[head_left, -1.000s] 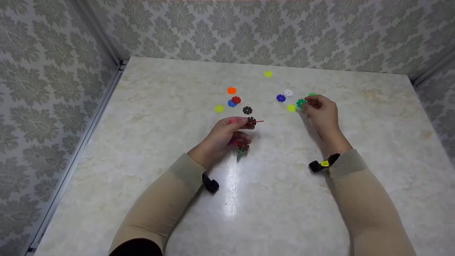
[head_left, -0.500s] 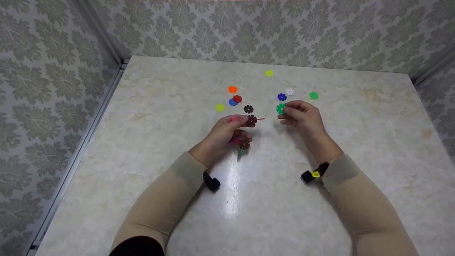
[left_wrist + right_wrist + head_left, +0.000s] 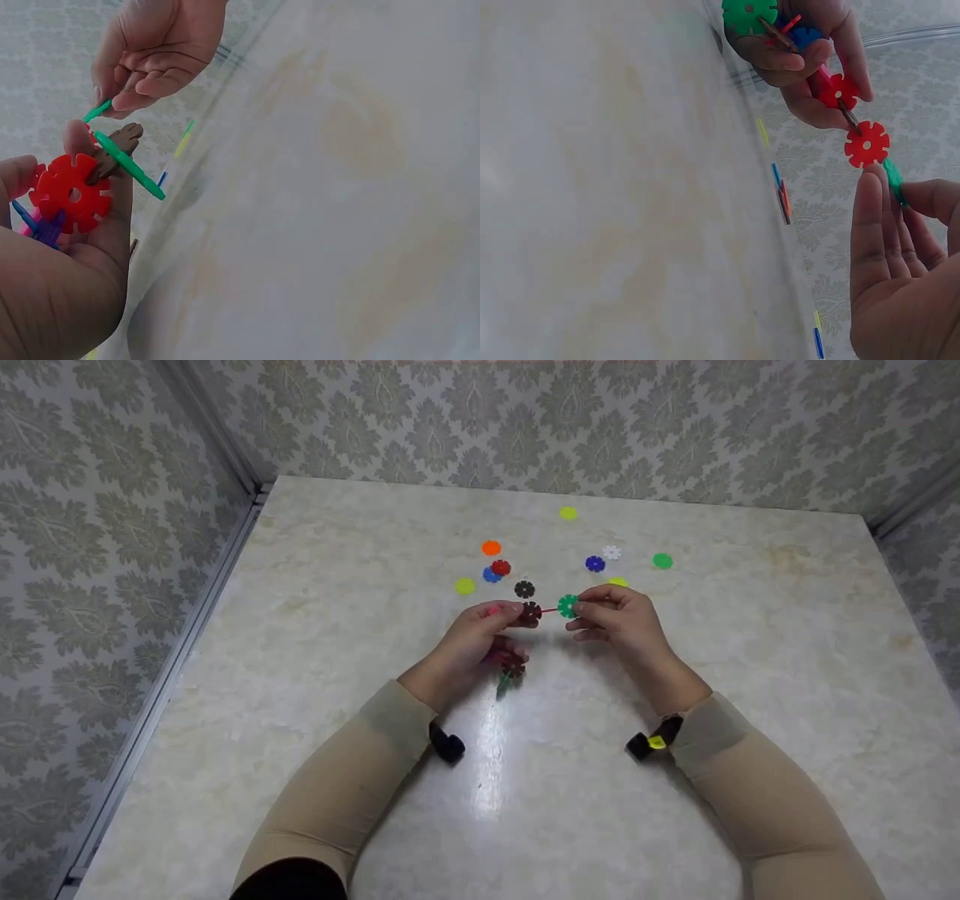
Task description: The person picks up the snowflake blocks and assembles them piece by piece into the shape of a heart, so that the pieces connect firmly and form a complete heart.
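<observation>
We see a small indoor booth (image 3: 75, 607), home or workplace we cannot tell, damask-patterned wallpaper (image 3: 517, 420) on three sides, grey metal strips (image 3: 208, 435) at the corners, a pale marbled tabletop (image 3: 360, 555) between

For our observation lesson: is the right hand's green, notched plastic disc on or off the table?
Off: the right hand pinches the green disc above the table, next to a red notched plastic disc.

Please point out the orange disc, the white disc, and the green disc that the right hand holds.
Orange disc (image 3: 491, 548), head view, middle of its face.
White disc (image 3: 612, 553), head view, near its centre.
Held green disc (image 3: 568, 606), head view, middle of its visible face.
</observation>
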Action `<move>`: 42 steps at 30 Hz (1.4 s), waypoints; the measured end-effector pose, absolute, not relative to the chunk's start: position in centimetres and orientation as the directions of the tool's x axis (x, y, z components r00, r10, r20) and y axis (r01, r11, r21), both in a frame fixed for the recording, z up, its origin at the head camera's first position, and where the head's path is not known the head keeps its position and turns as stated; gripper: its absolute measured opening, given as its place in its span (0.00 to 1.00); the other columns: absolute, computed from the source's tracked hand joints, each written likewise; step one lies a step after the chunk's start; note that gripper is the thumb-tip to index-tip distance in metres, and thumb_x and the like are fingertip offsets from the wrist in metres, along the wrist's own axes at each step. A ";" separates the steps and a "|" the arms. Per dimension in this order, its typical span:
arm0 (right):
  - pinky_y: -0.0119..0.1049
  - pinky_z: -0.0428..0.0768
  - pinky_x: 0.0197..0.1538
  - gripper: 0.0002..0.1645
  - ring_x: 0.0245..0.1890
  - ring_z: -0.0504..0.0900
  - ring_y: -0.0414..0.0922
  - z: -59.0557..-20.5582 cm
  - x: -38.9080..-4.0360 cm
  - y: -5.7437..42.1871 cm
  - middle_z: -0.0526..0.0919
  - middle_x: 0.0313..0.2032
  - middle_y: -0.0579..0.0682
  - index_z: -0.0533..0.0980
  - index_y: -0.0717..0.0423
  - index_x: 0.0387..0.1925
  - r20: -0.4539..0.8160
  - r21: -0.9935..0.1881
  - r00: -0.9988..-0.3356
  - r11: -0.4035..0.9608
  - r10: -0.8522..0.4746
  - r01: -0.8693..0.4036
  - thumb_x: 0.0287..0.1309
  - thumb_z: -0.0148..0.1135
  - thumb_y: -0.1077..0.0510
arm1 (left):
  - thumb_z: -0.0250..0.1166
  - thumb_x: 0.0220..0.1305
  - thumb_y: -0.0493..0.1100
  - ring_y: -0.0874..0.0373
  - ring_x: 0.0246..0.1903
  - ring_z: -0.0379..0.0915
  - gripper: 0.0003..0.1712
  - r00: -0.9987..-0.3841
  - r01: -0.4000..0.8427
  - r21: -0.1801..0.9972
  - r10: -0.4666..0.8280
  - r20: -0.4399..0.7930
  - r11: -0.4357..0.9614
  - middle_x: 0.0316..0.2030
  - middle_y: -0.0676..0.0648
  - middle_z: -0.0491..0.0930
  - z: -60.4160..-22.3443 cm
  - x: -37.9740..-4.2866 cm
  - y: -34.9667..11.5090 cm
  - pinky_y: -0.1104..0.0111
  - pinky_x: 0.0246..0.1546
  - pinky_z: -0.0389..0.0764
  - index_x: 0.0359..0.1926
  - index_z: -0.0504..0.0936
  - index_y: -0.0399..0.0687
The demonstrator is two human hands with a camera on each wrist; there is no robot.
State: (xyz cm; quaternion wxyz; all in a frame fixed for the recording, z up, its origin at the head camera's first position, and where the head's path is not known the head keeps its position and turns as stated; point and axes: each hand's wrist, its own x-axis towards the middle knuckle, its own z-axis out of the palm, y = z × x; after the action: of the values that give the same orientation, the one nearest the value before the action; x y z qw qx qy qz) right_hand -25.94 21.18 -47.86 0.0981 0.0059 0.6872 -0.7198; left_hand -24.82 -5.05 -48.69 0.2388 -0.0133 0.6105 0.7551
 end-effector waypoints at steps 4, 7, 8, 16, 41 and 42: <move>0.38 0.96 0.45 0.07 0.36 0.96 0.42 -47.9 -26.0 21.2 0.96 0.39 0.43 0.81 0.60 0.52 -0.160 -0.985 -0.979 -0.042 -0.127 0.166 0.77 0.69 0.65 | 0.63 0.88 0.50 0.58 0.27 0.88 0.16 -0.888 -0.373 0.916 0.342 -0.307 -0.146 0.60 0.46 0.92 -48.7 -24.8 -4.9 0.65 0.39 0.94 0.62 0.88 0.45; 0.38 0.96 0.46 0.06 0.38 0.97 0.43 -48.0 -25.9 21.1 0.95 0.41 0.44 0.81 0.60 0.52 -0.181 -0.981 -0.974 -0.053 -0.134 0.189 0.78 0.67 0.64 | 0.62 0.89 0.49 0.59 0.27 0.87 0.17 -0.889 -0.369 0.919 0.342 -0.305 -0.137 0.61 0.45 0.91 -48.8 -24.8 -4.9 0.66 0.39 0.93 0.63 0.87 0.45; 0.38 0.96 0.47 0.06 0.38 0.97 0.43 -48.0 -25.9 21.1 0.94 0.41 0.44 0.81 0.61 0.52 -0.188 -0.978 -0.973 -0.064 -0.135 0.197 0.79 0.67 0.65 | 0.62 0.89 0.49 0.59 0.27 0.87 0.17 -0.889 -0.369 0.920 0.342 -0.306 -0.135 0.62 0.45 0.91 -48.8 -24.8 -4.9 0.66 0.38 0.93 0.63 0.87 0.45; 0.38 0.96 0.50 0.03 0.39 0.98 0.44 -48.2 -25.4 20.5 0.95 0.39 0.50 0.84 0.63 0.47 -0.206 -0.962 -0.970 -0.153 -0.126 0.224 0.76 0.69 0.70 | 0.62 0.89 0.51 0.59 0.28 0.88 0.18 -0.883 -0.372 0.920 0.354 -0.308 -0.127 0.62 0.45 0.91 -48.6 -24.7 -5.0 0.66 0.40 0.93 0.65 0.87 0.46; 0.39 0.96 0.49 0.05 0.39 0.98 0.45 -48.5 -25.2 20.7 0.96 0.45 0.49 0.84 0.61 0.50 -0.270 -0.958 -0.923 -0.020 -0.274 0.286 0.76 0.68 0.67 | 0.47 0.76 0.34 0.56 0.25 0.73 0.08 -0.897 -0.398 0.894 0.293 -0.332 -0.206 0.26 0.50 0.74 -46.5 -25.4 -7.0 0.52 0.37 0.97 0.44 0.72 0.48; 0.39 0.96 0.49 0.05 0.39 0.98 0.45 -48.6 -25.1 20.6 0.95 0.44 0.50 0.85 0.61 0.49 -0.273 -0.955 -0.922 -0.037 -0.273 0.293 0.76 0.69 0.67 | 0.49 0.77 0.33 0.57 0.26 0.73 0.07 -0.901 -0.382 0.904 0.296 -0.318 -0.192 0.27 0.49 0.74 -46.4 -25.5 -7.2 0.54 0.37 0.97 0.45 0.73 0.47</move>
State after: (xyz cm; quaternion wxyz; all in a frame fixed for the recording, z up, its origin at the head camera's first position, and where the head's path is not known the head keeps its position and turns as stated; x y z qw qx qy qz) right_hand -25.09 20.59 -48.56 0.1968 0.0076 0.6653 -0.7201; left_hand -25.50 -7.21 -46.38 0.2199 -0.0359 0.5962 0.7713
